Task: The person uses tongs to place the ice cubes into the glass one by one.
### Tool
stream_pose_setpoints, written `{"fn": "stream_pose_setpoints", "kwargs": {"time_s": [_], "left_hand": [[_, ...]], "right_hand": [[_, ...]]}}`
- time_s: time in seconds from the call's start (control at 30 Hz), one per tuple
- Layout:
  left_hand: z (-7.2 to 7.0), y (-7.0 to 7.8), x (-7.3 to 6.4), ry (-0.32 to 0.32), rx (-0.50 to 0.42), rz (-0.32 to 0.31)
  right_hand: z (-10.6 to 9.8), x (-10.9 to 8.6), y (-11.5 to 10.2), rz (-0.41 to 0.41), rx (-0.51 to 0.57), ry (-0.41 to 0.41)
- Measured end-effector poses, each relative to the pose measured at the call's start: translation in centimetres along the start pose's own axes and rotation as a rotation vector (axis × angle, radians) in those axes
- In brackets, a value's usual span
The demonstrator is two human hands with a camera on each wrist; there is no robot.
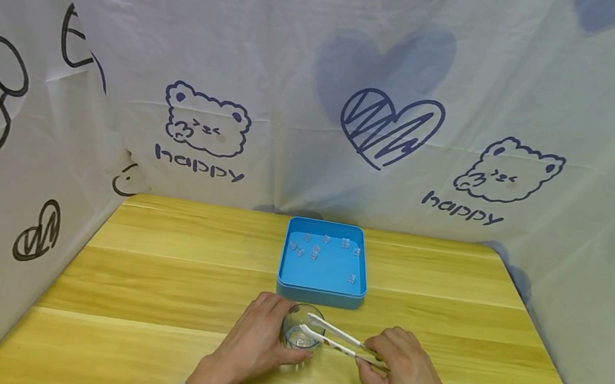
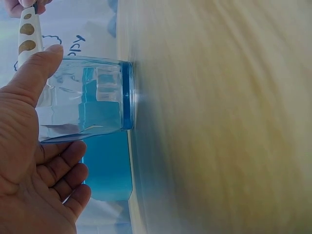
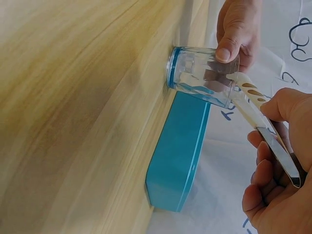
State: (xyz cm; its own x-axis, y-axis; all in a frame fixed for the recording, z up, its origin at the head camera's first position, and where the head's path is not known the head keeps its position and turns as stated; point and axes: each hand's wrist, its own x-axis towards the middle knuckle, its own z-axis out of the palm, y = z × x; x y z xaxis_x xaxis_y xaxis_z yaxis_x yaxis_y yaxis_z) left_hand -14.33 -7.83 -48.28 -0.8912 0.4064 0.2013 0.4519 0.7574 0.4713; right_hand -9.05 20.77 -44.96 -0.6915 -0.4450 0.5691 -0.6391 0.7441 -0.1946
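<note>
A clear glass (image 1: 302, 332) stands on the wooden table (image 1: 168, 277), just in front of a blue tray (image 1: 322, 291). My left hand (image 1: 255, 346) curls round the glass (image 2: 92, 97), thumb (image 2: 34, 73) and fingers on its wall. My right hand (image 1: 406, 377) grips white tongs (image 1: 335, 341) whose tips reach over the rim of the glass (image 3: 202, 78). In the right wrist view the tongs (image 3: 258, 117) run from my right hand (image 3: 278, 195) to the rim. A clear cube (image 2: 108, 82) lies at the glass bottom. Several clear cubes (image 1: 313, 250) lie in the tray.
Printed fabric (image 1: 316, 95) hangs behind and on both sides of the table. The tray (image 3: 178, 156) sits close behind the glass. Bare wood stretches to the left and right of the hands.
</note>
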Motion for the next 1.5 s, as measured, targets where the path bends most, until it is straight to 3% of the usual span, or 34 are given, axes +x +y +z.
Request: {"fn": "stream_pose_setpoints", "kwargs": {"time_s": [0.23,0.47,0.77,0.87,1.03,1.23,1.5], "left_hand": [[0.0,0.0,0.0,-0.002,-0.014,-0.006],[0.0,0.1,0.0,-0.007,-0.025,-0.011],[-0.1,0.1,0.1,-0.025,-0.026,-0.021],[-0.1,0.1,0.1,-0.031,-0.027,-0.024],[0.0,0.0,0.1,-0.03,-0.024,-0.023],[0.0,0.0,0.0,-0.026,-0.026,-0.021],[0.0,0.1,0.1,-0.033,-0.031,-0.024]], "right_hand": [[-0.3,0.4,0.1,0.066,-0.011,0.019],[-0.8,1.2,1.5,0.072,-0.012,0.087],[-1.2,3.3,3.6,0.179,-0.096,0.074],[-1.3,4.1,4.1,0.239,-0.14,0.039],[-1.3,5.3,4.3,0.328,-0.228,-0.087],[-1.0,6.5,3.9,0.29,-0.347,-0.185],[-0.3,8.1,3.0,0.243,-0.458,-0.205]]}}
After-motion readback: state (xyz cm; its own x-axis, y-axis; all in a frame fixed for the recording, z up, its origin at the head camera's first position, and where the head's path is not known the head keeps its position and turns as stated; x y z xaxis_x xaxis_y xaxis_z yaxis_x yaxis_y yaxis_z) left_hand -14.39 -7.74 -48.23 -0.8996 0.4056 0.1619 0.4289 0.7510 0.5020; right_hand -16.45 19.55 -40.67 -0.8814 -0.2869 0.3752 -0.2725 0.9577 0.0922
